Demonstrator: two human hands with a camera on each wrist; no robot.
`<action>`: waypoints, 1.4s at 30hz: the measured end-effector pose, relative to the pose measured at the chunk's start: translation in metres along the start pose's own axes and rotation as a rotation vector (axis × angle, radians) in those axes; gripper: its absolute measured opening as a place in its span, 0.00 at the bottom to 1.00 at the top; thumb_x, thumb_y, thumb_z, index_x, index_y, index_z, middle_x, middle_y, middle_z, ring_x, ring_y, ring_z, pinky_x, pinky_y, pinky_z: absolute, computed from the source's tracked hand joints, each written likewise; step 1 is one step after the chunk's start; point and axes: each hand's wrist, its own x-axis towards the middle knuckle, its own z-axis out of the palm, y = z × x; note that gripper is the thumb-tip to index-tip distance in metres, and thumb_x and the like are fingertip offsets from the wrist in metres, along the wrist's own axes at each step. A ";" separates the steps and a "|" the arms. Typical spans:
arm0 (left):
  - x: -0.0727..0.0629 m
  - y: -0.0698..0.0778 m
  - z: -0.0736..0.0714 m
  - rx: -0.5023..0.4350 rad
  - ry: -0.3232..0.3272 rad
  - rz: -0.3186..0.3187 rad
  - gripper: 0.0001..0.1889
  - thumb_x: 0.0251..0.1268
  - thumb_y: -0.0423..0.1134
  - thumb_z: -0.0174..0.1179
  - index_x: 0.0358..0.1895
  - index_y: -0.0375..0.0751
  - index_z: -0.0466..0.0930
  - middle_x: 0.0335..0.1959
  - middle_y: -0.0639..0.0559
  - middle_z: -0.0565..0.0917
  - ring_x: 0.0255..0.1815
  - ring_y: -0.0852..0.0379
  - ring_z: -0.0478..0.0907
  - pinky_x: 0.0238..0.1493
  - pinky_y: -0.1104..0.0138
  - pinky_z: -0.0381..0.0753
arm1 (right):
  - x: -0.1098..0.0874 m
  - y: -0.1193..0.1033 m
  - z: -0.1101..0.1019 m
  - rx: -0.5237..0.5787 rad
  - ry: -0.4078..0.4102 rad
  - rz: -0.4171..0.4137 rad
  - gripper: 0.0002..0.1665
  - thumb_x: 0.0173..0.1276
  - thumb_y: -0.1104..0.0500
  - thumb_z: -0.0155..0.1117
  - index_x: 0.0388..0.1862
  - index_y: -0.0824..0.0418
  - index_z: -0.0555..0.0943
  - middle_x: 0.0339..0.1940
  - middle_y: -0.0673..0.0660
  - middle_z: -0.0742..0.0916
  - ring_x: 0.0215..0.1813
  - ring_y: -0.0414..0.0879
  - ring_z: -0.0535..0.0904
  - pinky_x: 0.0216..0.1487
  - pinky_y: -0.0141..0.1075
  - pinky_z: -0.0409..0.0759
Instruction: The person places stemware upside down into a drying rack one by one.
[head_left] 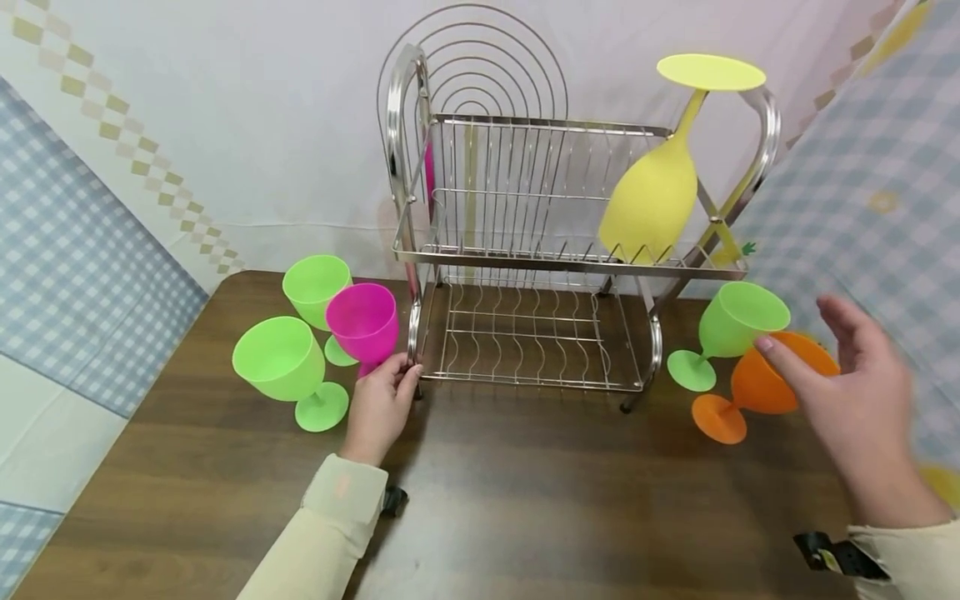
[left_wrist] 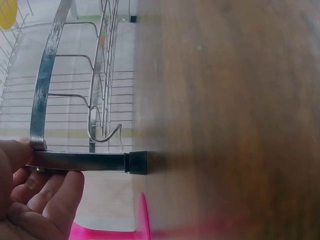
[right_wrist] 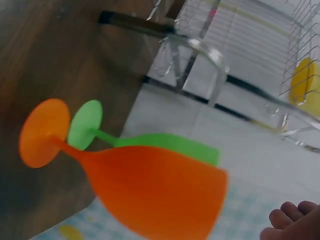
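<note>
A two-tier metal dish rack [head_left: 540,267] stands on the table, and my left hand [head_left: 380,412] pinches its front left leg [left_wrist: 85,161] between thumb and fingers. Just beside that hand is a magenta goblet [head_left: 363,325]. My right hand [head_left: 862,392] is raised at the right, fingers spread, over the rim of an upright orange goblet [head_left: 768,383]. In the right wrist view its fingers [right_wrist: 295,217] appear past the goblet's rim. Behind the orange one stands a light green goblet [head_left: 742,321]. A yellow goblet [head_left: 652,200] leans upside down in the rack's upper tier.
Two more light green goblets [head_left: 281,358] stand left of the rack near the magenta one. The lower tier [head_left: 525,337] holds nothing. Behind the rack hangs a pale cloth [head_left: 300,125], with blue checked cloth [head_left: 877,217] on the right. The brown table [head_left: 525,500] extends in front.
</note>
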 end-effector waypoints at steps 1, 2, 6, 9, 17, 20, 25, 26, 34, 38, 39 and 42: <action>0.000 0.000 0.000 -0.004 0.000 0.000 0.06 0.72 0.37 0.62 0.43 0.37 0.84 0.37 0.43 0.89 0.39 0.46 0.88 0.40 0.53 0.87 | 0.001 0.004 0.000 -0.022 0.000 0.010 0.45 0.64 0.55 0.74 0.78 0.54 0.65 0.77 0.51 0.70 0.77 0.36 0.62 0.76 0.25 0.54; -0.001 0.000 0.001 -0.007 0.001 0.001 0.06 0.71 0.37 0.63 0.43 0.37 0.84 0.37 0.43 0.89 0.38 0.46 0.87 0.40 0.53 0.87 | 0.001 0.008 0.000 -0.048 -0.003 0.017 0.46 0.64 0.54 0.73 0.78 0.54 0.64 0.78 0.52 0.69 0.78 0.39 0.61 0.78 0.29 0.54; -0.001 -0.001 0.001 -0.012 0.018 0.014 0.06 0.71 0.36 0.63 0.42 0.37 0.84 0.36 0.43 0.89 0.38 0.46 0.88 0.39 0.53 0.88 | 0.003 0.026 -0.001 -0.159 -0.037 0.039 0.49 0.66 0.50 0.71 0.80 0.59 0.60 0.79 0.59 0.65 0.80 0.52 0.57 0.81 0.46 0.51; 0.000 -0.001 0.001 -0.004 0.033 0.026 0.06 0.70 0.36 0.64 0.42 0.37 0.84 0.35 0.43 0.89 0.37 0.46 0.88 0.39 0.53 0.87 | 0.004 0.038 -0.002 -0.209 -0.068 0.056 0.52 0.67 0.48 0.70 0.81 0.62 0.55 0.80 0.64 0.60 0.80 0.61 0.53 0.80 0.58 0.49; -0.002 -0.002 0.002 0.008 0.037 0.014 0.05 0.70 0.36 0.64 0.40 0.38 0.84 0.34 0.45 0.89 0.36 0.48 0.87 0.36 0.54 0.87 | 0.008 0.057 -0.005 -0.253 -0.101 0.096 0.56 0.66 0.45 0.70 0.81 0.67 0.52 0.80 0.70 0.57 0.78 0.70 0.51 0.76 0.65 0.50; -0.003 -0.002 0.001 0.011 0.030 0.011 0.05 0.70 0.37 0.64 0.41 0.38 0.84 0.34 0.45 0.89 0.35 0.49 0.87 0.36 0.55 0.86 | 0.007 0.063 -0.005 -0.246 -0.114 0.107 0.57 0.66 0.45 0.71 0.81 0.67 0.50 0.80 0.70 0.57 0.77 0.71 0.53 0.76 0.63 0.51; -0.004 0.000 0.001 0.011 0.036 0.005 0.06 0.69 0.37 0.65 0.41 0.38 0.84 0.34 0.46 0.89 0.35 0.50 0.87 0.36 0.55 0.86 | 0.007 0.072 -0.004 -0.223 -0.142 0.119 0.60 0.64 0.45 0.73 0.81 0.66 0.50 0.79 0.70 0.59 0.73 0.69 0.63 0.77 0.46 0.62; -0.003 0.000 0.001 0.012 0.038 0.005 0.06 0.69 0.37 0.65 0.41 0.38 0.85 0.34 0.46 0.89 0.35 0.50 0.87 0.36 0.55 0.86 | 0.008 0.074 -0.004 -0.224 -0.139 0.113 0.59 0.63 0.45 0.74 0.81 0.66 0.52 0.78 0.71 0.63 0.68 0.63 0.70 0.72 0.38 0.69; -0.003 0.000 0.000 0.011 0.045 0.006 0.06 0.69 0.37 0.65 0.41 0.38 0.85 0.34 0.46 0.89 0.33 0.51 0.86 0.35 0.56 0.86 | 0.007 0.084 0.003 -0.137 -0.067 0.122 0.50 0.59 0.50 0.79 0.73 0.60 0.62 0.65 0.59 0.76 0.42 0.23 0.67 0.33 0.11 0.67; -0.003 0.000 0.001 0.008 0.043 0.002 0.06 0.69 0.37 0.65 0.41 0.38 0.85 0.34 0.46 0.89 0.34 0.50 0.86 0.35 0.56 0.87 | 0.004 0.088 0.005 -0.077 -0.065 0.168 0.58 0.60 0.52 0.78 0.80 0.55 0.51 0.73 0.61 0.71 0.50 0.25 0.72 0.38 0.09 0.71; -0.003 0.000 0.001 0.007 0.043 0.001 0.06 0.69 0.37 0.65 0.41 0.38 0.85 0.34 0.46 0.89 0.34 0.50 0.87 0.35 0.56 0.87 | 0.004 0.090 0.006 -0.079 -0.064 0.171 0.59 0.60 0.52 0.78 0.80 0.55 0.51 0.72 0.63 0.73 0.49 0.25 0.72 0.38 0.10 0.72; -0.003 0.000 0.001 -0.001 0.043 0.001 0.06 0.69 0.37 0.65 0.41 0.37 0.85 0.35 0.45 0.89 0.36 0.49 0.88 0.36 0.55 0.88 | 0.001 0.096 0.009 -0.071 -0.050 0.178 0.49 0.58 0.52 0.79 0.72 0.53 0.60 0.54 0.52 0.79 0.42 0.27 0.75 0.34 0.13 0.75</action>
